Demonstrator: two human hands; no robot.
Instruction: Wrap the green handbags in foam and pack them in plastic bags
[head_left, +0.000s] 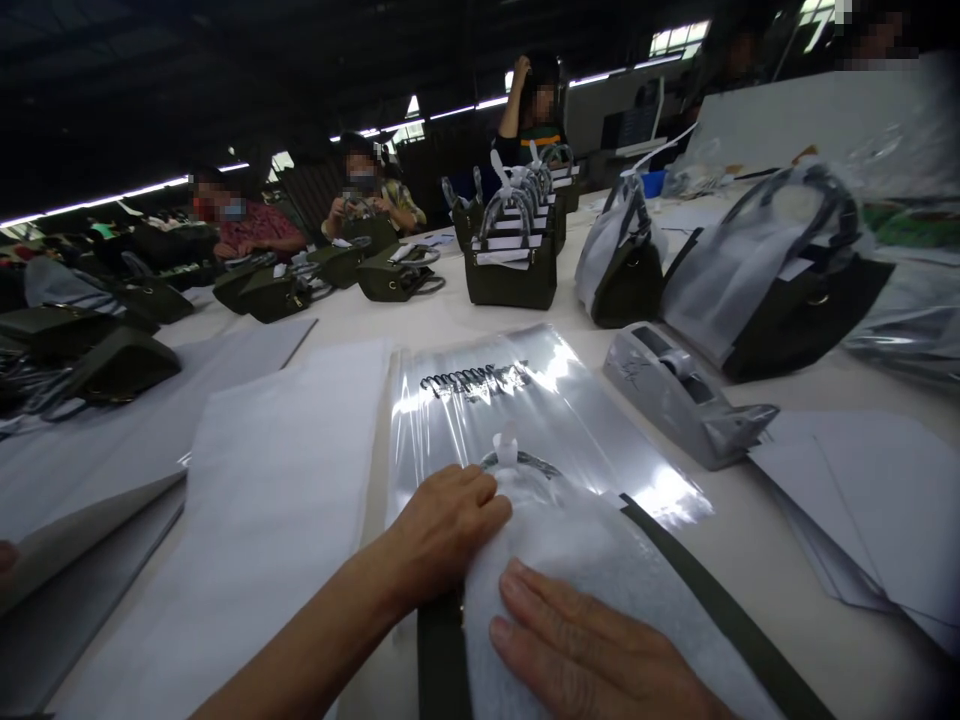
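Note:
A dark green handbag [694, 575] lies in front of me, mostly covered by a white sheet of thin wrapping [570, 530]. Its handle, itself wrapped, shows at the top with a white tab on it. With fingers curled, my left hand [450, 520] closes on the wrapping's upper left edge by the handle. My right hand [592, 650] rests flat on the wrapping over the bag's front, fingers stretched out. Just beyond the bag is a stack of clear plastic bags [480, 420] with dark printing.
White sheets [300, 480] lie to the left, more paper [862, 500] to the right. A tape dispenser [675, 390] sits right of the plastic. Wrapped handbags [780, 280] stand behind it; a row of green handbags [514, 270] stands farther back. Several people work across the table.

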